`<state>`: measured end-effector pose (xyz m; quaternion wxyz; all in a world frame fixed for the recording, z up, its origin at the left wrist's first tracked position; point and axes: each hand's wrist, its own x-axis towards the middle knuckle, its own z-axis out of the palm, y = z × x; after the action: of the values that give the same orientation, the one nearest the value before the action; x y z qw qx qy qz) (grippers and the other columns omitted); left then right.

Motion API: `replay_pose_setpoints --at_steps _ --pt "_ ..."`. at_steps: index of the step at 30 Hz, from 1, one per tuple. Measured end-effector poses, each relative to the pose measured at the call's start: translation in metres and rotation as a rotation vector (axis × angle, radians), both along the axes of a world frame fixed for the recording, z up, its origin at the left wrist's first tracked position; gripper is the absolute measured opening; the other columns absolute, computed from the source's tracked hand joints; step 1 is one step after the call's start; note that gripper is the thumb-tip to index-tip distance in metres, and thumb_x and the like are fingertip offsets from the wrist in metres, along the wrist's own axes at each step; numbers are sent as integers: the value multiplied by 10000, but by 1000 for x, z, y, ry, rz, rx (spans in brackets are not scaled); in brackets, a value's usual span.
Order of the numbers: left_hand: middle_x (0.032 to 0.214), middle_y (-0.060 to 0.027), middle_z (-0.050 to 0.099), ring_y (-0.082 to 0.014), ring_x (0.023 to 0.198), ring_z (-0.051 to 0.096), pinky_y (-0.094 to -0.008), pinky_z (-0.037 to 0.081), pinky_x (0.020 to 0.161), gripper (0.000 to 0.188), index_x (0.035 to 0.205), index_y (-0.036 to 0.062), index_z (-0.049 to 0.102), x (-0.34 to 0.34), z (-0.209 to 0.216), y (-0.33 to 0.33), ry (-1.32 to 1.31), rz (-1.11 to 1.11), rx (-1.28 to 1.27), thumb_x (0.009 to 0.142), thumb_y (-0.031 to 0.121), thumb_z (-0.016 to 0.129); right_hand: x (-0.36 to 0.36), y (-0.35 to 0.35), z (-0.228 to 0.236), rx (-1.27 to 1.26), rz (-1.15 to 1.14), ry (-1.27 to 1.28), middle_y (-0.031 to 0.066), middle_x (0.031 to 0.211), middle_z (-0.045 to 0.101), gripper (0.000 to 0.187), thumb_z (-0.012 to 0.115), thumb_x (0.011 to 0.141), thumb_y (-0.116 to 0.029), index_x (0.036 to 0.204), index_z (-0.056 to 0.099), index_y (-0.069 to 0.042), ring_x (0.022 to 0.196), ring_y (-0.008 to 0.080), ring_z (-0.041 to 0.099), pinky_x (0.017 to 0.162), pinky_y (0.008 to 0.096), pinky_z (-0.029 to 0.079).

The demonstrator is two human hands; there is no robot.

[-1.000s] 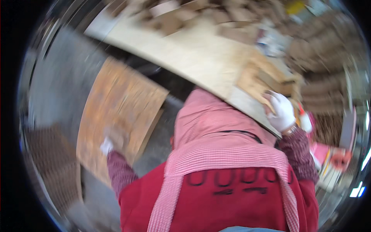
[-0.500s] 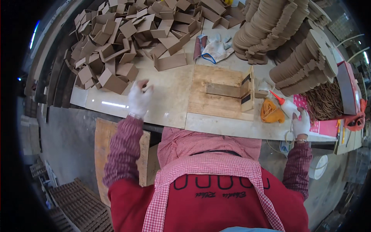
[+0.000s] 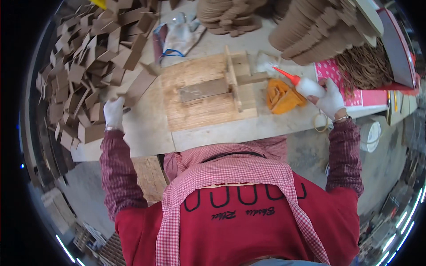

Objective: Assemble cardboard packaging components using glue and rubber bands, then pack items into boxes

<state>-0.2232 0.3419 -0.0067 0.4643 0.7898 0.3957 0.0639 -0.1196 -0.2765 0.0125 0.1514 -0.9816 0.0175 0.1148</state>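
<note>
Fingers (image 3: 327,85) of the right hand (image 3: 329,98) were curled around the white bottle (image 3: 308,88) in the head view, closed on the end away from its red nozzle (image 3: 287,76). The bottle lay aslant, nozzle toward the upper left, just beside a crumpled orange cloth (image 3: 279,98), and a white glove covered most of that hand, with bare fingertips showing. A bracelet (image 3: 341,118) circled the right wrist.

The left hand (image 3: 114,113), gloved in white as well, was well apart from the right one, at the near right side of a heap of brown folded pieces (image 3: 82,84). Its fingers were partly bent, neither spread wide nor made into a fist, and their tips were at the lower end of one brown angled piece (image 3: 141,88); whether they gripped it or only touched it, I could not tell.

Between the hands, a wooden board (image 3: 195,71) lay flat on the pale table (image 3: 148,135), with a grey-brown strip (image 3: 204,90) set along its middle and an upright wooden bar (image 3: 233,80) across its right part. Beyond the board lay a spare glove (image 3: 179,40) with a blue-edged cuff. Stacked brown sheets (image 3: 306,33) stood farther back, beyond the bottle.
</note>
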Motion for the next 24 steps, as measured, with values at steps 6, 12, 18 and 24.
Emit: replay_pose_setpoints --at_steps 6,12,18,24 --pt "866 -110 514 -225 713 549 -329 539 614 112 872 -12 526 -39 1 -11 -148 47 -555 850 87 479 -14 -1 -31 225 103 -175 146 1046 548 645 781 586 -66 1148 465 -29 917 281 559 839 342 461" --pt "894 -120 500 -244 781 547 -372 544 662 110 859 -2 523 -63 9 -25 -168 -70 -546 867 87 460 -21 -5 -25 515 -12 -115 146 1055 546 643 751 610 -22 1184 461 -44 926 255 558 815 343 474" --pt "962 -104 523 -222 799 550 -369 519 743 89 911 9 546 -87 3 -42 -245 -55 -783 868 84 524 -46 -5 -4 1352 -352 -242 163 1109 528 532 661 726 -69 1210 446 -27 1049 261 512 887 374 449" --pt "972 -102 557 -180 793 547 -268 442 776 250 1058 -2 548 -96 -12 -53 -378 99 -865 826 70 605 -55 29 14 1951 -346 -126 188 1213 497 515 634 817 -237 1227 423 -7 1139 302 481 1007 441 364"
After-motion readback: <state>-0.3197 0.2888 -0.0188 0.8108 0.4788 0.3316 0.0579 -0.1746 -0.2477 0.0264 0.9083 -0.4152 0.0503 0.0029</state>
